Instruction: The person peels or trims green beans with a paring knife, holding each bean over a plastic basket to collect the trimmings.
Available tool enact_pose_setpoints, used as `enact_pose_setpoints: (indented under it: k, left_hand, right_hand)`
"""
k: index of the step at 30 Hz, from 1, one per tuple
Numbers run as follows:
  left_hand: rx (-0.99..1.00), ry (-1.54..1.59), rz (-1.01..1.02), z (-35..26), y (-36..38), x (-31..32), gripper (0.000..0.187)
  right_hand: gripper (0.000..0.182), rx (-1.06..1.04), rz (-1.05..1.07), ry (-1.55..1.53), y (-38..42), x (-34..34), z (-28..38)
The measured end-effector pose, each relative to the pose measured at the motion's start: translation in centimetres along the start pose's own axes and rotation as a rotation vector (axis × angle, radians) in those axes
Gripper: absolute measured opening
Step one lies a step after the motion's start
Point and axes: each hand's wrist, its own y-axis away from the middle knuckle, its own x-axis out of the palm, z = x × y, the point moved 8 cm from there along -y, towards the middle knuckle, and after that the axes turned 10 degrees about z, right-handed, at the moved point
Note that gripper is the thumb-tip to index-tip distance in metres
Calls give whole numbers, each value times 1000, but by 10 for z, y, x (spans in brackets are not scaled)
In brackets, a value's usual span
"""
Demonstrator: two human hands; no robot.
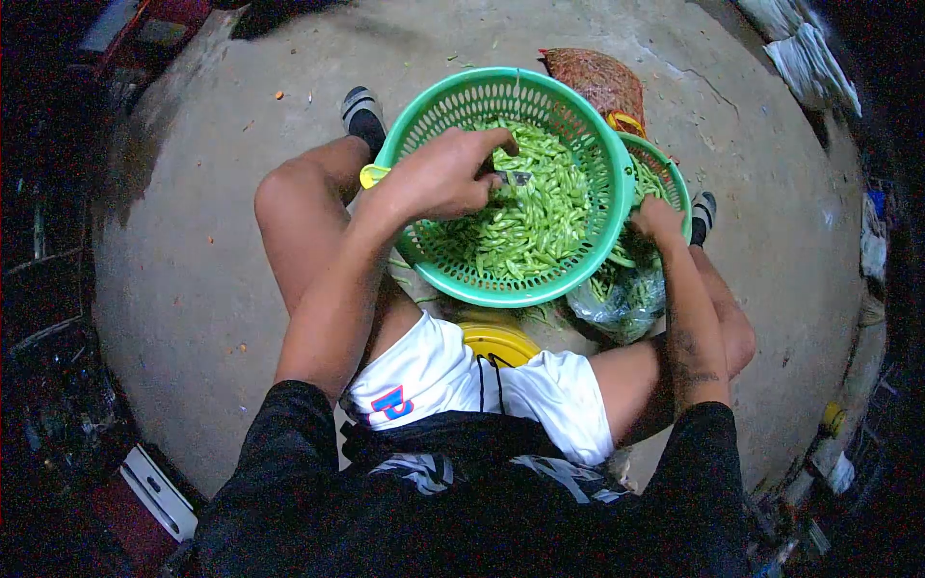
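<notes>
My left hand (453, 173) is over the big green plastic basket (604, 130), closed on a small knife, with a short dark blade (516, 178) showing past the fingers. Its index finger sticks out apart from the others. Cut green beans (540, 222) in short pieces fill the bottom of this basket. On the other side, my right hand (660, 222) reaches down into a smaller green basket (682, 183) of long green beans (647, 181). Its fingers point down and are mostly hidden, so what they hold cannot be made out.
Under the smaller basket's near side is a clear plastic bag (626, 303) with green beans. A reddish mesh sack (599, 85) lies behind the baskets on the concrete floor (207, 318). A yellow round object (501, 339) is between my legs. My knees flank the baskets.
</notes>
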Motion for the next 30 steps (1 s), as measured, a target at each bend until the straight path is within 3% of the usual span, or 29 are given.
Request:
enact_pose_setpoints:
  k: [8, 10, 12, 14, 20, 22, 23, 24, 27, 28, 30]
  left_hand:
    - [18, -46, -5, 2, -3, 0, 42]
    - [13, -48, -3, -2, 0, 0, 42]
    - [10, -50, -3, -5, 0, -1, 43]
    - [-6, -42, 24, -4, 0, 1, 43]
    - [19, -33, -28, -4, 3, -1, 42]
    - [13, 43, -45, -7, 4, -6, 42]
    - [5, 119, -52, -8, 5, -8, 41]
    - [2, 120, -61, -10, 5, -9, 41]
    - [252, 517, -115, -22, 0, -7, 34]
    - [241, 520, -125, -26, 1, -7, 34]
    - [340, 629, -78, -41, 3, -5, 35]
  right_hand:
    - [49, -30, -134, -247, -13, -13, -39]
    - [52, -231, -472, -562, -2, -35, -42]
    - [50, -227, -497, -667, 5, -41, -43]
    - [47, -81, -544, -702, 25, -60, -46]
    - [35, -172, -613, -1163, 52, -111, -55]
    - [27, -497, -325, -1636, 82, -127, -21]
    - [20, -542, -331, -1727, 129, -146, 8]
    - [20, -549, -328, -1721, 157, -152, 24]
    - [20, -636, -42, -1906, 203, -140, 77]
    - [19, -642, 27, -1931, 213, -133, 94]
    - [19, -703, 36, -1930, 226, -119, 122]
